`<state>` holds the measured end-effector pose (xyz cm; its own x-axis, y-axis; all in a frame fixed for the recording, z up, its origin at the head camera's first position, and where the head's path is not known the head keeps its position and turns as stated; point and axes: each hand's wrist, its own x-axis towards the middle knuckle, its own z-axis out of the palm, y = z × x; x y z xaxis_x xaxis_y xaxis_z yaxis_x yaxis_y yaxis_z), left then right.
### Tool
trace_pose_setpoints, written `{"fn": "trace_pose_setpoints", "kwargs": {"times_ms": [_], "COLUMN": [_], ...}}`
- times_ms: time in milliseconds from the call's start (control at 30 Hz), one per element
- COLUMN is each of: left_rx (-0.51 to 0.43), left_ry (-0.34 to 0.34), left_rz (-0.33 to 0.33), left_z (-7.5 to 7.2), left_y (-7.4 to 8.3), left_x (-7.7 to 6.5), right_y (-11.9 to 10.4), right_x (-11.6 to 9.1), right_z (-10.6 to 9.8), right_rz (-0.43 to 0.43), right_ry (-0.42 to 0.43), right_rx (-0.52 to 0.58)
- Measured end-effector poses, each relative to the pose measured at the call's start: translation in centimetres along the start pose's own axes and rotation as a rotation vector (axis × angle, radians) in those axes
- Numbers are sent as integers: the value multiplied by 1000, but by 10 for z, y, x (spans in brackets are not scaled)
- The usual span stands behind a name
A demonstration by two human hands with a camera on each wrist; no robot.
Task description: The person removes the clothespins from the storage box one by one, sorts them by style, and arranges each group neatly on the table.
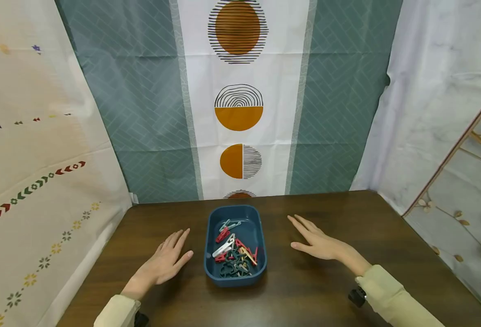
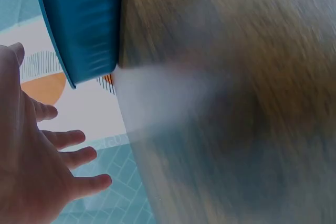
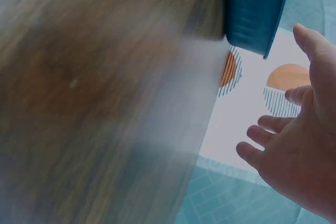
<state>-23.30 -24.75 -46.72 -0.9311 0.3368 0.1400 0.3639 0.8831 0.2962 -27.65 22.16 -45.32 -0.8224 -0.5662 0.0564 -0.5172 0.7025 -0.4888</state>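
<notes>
A dark blue rectangular plastic bin (image 1: 235,282) stands on the table between the two hands. Inside it lie red clothespins (image 1: 222,235), a white clothespin (image 1: 224,246), a pale yellow one (image 1: 248,255), pale green ones near the far end and a cluster of dark green clips (image 1: 235,268) at the near end. To the left of the bin, my left hand (image 1: 163,262) has its fingers extended and holds nothing. My right hand (image 1: 319,240) is on the bin's other side, fingers spread and empty. Both wrist views show the bin's outer wall (image 2: 84,24) beyond the thumb.
The brown wooden table (image 1: 305,295) ends at a hanging cloth (image 1: 248,175) with orange and striped circles. A cream patterned cloth (image 1: 48,218) borders the left side, and a white floral cloth (image 1: 448,227) the right.
</notes>
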Motion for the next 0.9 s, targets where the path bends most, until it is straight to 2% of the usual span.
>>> {"fn": "trace_pose_setpoints", "kwargs": {"times_ms": [200, 367, 633, 900], "left_rx": [-116, -194, -351, -477], "left_ry": [-37, -76, -163, -182], "left_rz": [-20, -34, -70, -55], "left_z": [0, 0, 1, 4], "left_y": [6, 12, 21, 30], "left_x": [-1, 0, 0, 1], "right_y": [-11, -14, -20, -32], "right_x": [8, 14, 25, 37], "right_z": [2, 5, 11, 9], "right_rz": [-16, -37, -112, -182], "right_ry": [-38, -29, 25, 111], "right_rx": [75, 104, 140, 289]}}
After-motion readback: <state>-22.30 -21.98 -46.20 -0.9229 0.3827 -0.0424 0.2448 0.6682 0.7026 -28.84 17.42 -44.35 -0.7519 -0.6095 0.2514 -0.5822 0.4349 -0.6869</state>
